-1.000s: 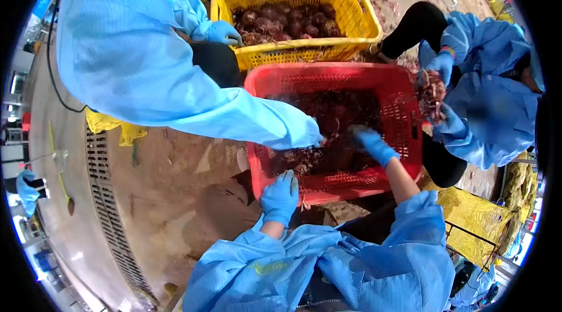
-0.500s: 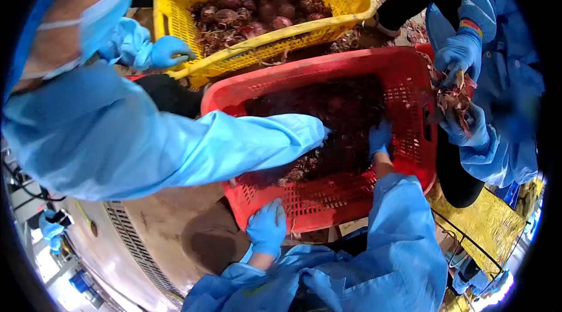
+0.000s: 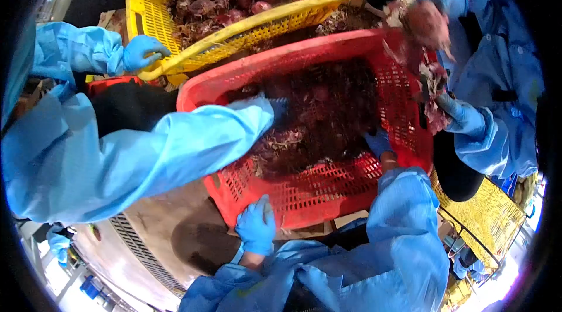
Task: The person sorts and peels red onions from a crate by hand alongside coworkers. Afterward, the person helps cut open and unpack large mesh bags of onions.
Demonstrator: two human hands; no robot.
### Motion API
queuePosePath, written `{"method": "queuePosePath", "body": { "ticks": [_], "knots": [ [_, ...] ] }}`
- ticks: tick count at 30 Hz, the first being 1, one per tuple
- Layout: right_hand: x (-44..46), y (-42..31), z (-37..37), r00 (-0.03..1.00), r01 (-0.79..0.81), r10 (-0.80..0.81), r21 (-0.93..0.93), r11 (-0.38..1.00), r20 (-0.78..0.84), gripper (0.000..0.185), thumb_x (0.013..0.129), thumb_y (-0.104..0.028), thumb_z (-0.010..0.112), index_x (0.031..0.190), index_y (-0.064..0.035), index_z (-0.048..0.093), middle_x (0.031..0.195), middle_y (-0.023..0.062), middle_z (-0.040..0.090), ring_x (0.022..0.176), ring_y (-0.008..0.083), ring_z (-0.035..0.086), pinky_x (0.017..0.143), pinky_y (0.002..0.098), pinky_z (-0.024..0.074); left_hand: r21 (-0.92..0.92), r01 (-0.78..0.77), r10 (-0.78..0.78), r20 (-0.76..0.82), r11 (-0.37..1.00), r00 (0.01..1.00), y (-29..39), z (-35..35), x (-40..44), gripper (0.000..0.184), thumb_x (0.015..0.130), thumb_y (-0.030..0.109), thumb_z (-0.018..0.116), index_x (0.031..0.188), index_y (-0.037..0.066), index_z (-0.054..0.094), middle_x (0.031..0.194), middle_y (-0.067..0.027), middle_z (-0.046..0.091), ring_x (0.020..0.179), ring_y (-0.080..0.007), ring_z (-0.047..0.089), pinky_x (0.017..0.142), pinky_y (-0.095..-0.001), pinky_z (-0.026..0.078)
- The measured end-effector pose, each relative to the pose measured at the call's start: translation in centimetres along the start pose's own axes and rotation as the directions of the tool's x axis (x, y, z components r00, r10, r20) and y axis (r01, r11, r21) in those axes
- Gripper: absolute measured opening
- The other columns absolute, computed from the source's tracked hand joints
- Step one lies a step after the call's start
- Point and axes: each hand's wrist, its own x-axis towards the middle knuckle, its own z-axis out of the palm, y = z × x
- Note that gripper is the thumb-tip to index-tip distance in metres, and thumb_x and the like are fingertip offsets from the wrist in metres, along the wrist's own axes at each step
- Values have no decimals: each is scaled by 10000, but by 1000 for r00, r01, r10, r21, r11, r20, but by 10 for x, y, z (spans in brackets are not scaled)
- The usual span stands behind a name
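My left hand, in a blue glove, is at the near left corner of the red plastic crate, its fingers curled against the rim. My right hand, gloved too, reaches down inside the crate's right end, its fingers lost in shadow among the onions. Dark red onions and loose papery skins fill the crate. A co-worker's sleeved arm reaches in from the left, with the gloved hand partly hidden among the onions.
A yellow crate of red onions stands beyond the red one, the left co-worker's other hand at its corner. On the right, another co-worker's gloved hands hold onions with ragged skins. A slotted drain crosses the floor at lower left.
The left co-worker's arm has drawn back leftward within the red crate. The right co-worker's hands have moved apart, one rising with an onion. My hands stay at much the same places on the crate.
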Motion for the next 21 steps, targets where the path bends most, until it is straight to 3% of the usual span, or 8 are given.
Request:
{"method": "queuePosePath", "body": {
  "ticks": [2,5,8,10,13,14,18,21],
  "knots": [
    [-6,-13,-11,994,45,-47,24,999,96,792,743,-517,583,1325,-26,367,1235,258,476,1144,394,458,954,434,375,-12,1,-1,-5,1000,1000,-1,-1,2,241,820,193,540,1033,121,627,929,-73,642,828,-266,611,699,-385,475],
    [-16,-50,-35,940,-139,83,148,979,331,776,743,-546,573,1322,-63,392,1280,259,427,1147,418,437,957,458,383,26,3,-2,-45,1000,999,1,-2,2,278,814,239,529,1058,136,614,918,-84,622,783,-284,597,685,-397,461],
    [-15,-49,14,774,-238,-98,432,870,625,783,748,-569,554,1339,-90,373,1306,232,412,1168,402,426,955,450,387,45,0,2,-38,999,999,-1,0,-1,272,816,252,531,1045,137,622,898,-94,621,774,-285,598,677,-402,462],
    [-13,-51,84,753,-62,-104,228,972,650,808,726,-521,599,1347,-70,345,1301,221,429,1221,348,392,963,394,378,-16,-10,9,-67,1000,998,0,-1,1,263,817,261,537,1032,139,627,873,-98,619,753,-282,597,662,-407,460],
    [-51,-113,67,700,327,-173,-97,940,693,834,660,-413,688,1342,-77,346,1292,201,443,1192,310,430,946,381,387,44,19,-18,-36,999,999,2,-4,2,263,818,269,541,1032,141,626,874,-97,620,759,-275,601,670,-401,463],
    [-57,-119,62,693,334,-180,-90,938,698,834,660,-413,688,1342,-77,346,1292,201,443,1192,310,430,946,381,387,53,12,-11,-33,999,999,3,-4,1,260,818,268,544,1031,142,626,879,-94,622,765,-271,603,675,-397,466],
    [-58,-120,70,637,255,-309,184,949,707,790,642,-220,698,1329,-71,336,1271,150,446,1087,262,501,890,353,428,27,-7,9,-69,1000,998,-1,-1,-2,253,819,252,553,1044,159,622,920,-72,627,790,-256,612,685,-381,470],
    [-85,-135,26,524,-151,-590,749,645,614,736,682,-55,619,1352,-104,319,1217,100,474,916,196,545,770,319,481,24,-12,13,-83,1000,996,-4,2,-3,292,825,262,556,1092,151,598,946,-77,623,796,-260,612,687,-381,473]
  ]
}}
